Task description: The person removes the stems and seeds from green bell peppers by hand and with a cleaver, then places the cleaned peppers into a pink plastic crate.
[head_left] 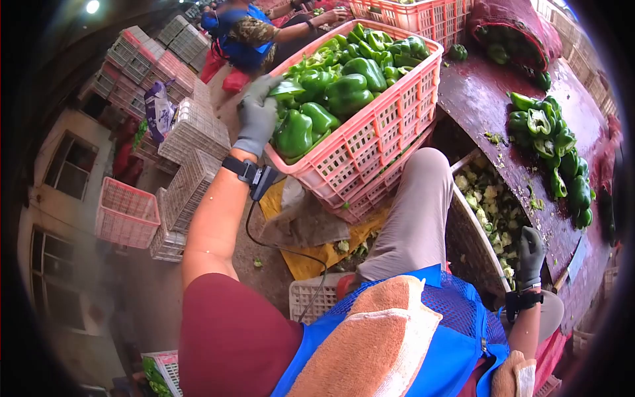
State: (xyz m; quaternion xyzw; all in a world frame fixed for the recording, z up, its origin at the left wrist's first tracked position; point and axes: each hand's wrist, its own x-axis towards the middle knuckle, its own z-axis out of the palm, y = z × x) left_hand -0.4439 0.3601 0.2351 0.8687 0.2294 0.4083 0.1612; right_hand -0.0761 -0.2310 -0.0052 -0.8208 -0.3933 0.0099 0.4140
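My left hand (256, 118), in a grey glove, is at the near left corner of a pink plastic crate (360, 155). Its fingers and thumb close on a piece of green bell pepper (286, 88) over the crate's rim. Cut green bell peppers (349, 94) fill the crate to the top. Low on the right, my gloved right hand (531, 256) is curled beside the table edge, above a bin of pale pepper cores (488, 208). Whatever its fingers may hold is hidden. A knife (575, 259) with a light handle lies on the table edge close by.
On the purple-brown table (476, 109) lies a row of green peppers (559, 149). A red mesh sack (516, 33) of peppers sits at its far end. Stacked crates (192, 135) and a pink crate (129, 212) stand left. Another person (248, 33) works beyond the full crate.
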